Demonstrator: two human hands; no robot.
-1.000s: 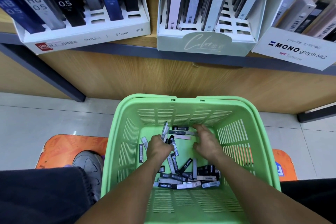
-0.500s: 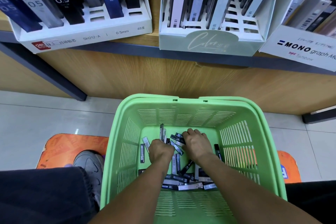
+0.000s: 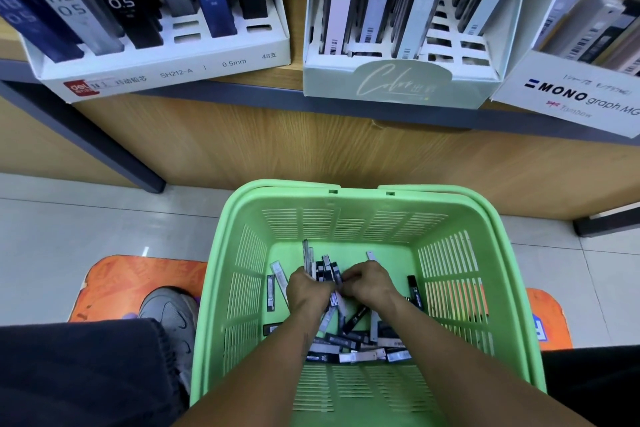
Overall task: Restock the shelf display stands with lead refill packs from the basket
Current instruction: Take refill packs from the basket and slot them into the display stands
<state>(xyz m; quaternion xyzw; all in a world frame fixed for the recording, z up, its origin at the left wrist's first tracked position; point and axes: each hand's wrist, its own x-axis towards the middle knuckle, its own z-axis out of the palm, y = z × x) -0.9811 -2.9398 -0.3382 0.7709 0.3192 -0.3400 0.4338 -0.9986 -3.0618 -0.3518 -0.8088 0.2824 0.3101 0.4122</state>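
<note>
Both my hands are down inside the green basket [image 3: 242,218] on the floor. My left hand [image 3: 308,289] grips a bunch of several lead refill packs [image 3: 323,267] that stick up out of its fist. My right hand [image 3: 370,282] is curled beside it, fingertips pinching at the same bunch. More black, grey and white packs [image 3: 353,343] lie loose on the basket floor. On the shelf above stand the white HB 0.5 display stand [image 3: 166,69], the pale green display stand [image 3: 398,83] and the Mono graph stand [image 3: 575,97].
The wooden shelf front [image 3: 311,149] rises just behind the basket. An orange floor mat [image 3: 131,284] lies under the basket on pale tiles. My grey shoe [image 3: 169,319] and dark trouser leg [image 3: 79,374] are left of the basket.
My hands have drawn together over the pile. The left hand has gathered packs into an upright bunch, and the right hand has closed in against it. The view has tilted slightly.
</note>
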